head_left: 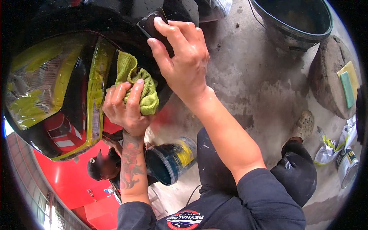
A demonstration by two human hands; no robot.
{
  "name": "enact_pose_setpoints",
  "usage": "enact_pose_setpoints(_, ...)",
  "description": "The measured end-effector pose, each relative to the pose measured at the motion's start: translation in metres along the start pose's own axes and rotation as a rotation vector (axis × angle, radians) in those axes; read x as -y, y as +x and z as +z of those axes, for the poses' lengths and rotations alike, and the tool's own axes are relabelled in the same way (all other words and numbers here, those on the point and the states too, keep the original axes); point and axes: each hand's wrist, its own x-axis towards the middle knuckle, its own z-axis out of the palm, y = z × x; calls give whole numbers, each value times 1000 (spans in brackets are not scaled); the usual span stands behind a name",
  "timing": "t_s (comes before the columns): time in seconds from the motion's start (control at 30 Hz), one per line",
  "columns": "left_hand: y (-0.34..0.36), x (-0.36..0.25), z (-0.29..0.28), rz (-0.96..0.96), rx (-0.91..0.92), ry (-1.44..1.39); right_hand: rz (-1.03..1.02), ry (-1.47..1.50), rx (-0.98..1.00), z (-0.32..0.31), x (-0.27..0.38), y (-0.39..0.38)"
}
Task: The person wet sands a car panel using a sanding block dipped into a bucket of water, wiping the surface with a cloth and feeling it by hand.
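Observation:
My left hand (124,105) is closed on a bunched yellow-green cloth (147,94), which rests against the dark vehicle body (111,15). Farther up and to the right, my right hand (184,57) presses a thin black sheet that looks like sandpaper (147,26) onto the same wet, curved panel. Its fingers are bent over the sheet, with the thumb along the near edge. Left of the cloth, a light (38,88) on the vehicle is covered with clear film and yellow-green tape (96,92).
A large dark bucket (293,40) stands at the far right. Near it, a round brown block (326,73) bears a green pad (347,90). Another bucket (161,165) is below my hands, close to a crouching person (109,168). A can (347,168) stands at the right edge.

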Motion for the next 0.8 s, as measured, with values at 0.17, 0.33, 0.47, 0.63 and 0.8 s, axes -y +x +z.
enact_pose_setpoints(0.17,1,-2,4,-29,-59,11,89,64,41,-18,10,-53)
enact_pose_setpoints(0.33,0,-1,2,1,-9,22,11,46,13,-8,2,-17)
enact_pose_setpoints(0.47,-1,2,-1,0,-7,11,67,59,23,-10,9,-34)
enact_pose_setpoints(0.63,2,-5,8,-33,-68,8,53,50,22,-17,6,-50)
enact_pose_setpoints(0.8,-1,1,2,-13,-24,-2,71,32,-2,-6,9,-19)
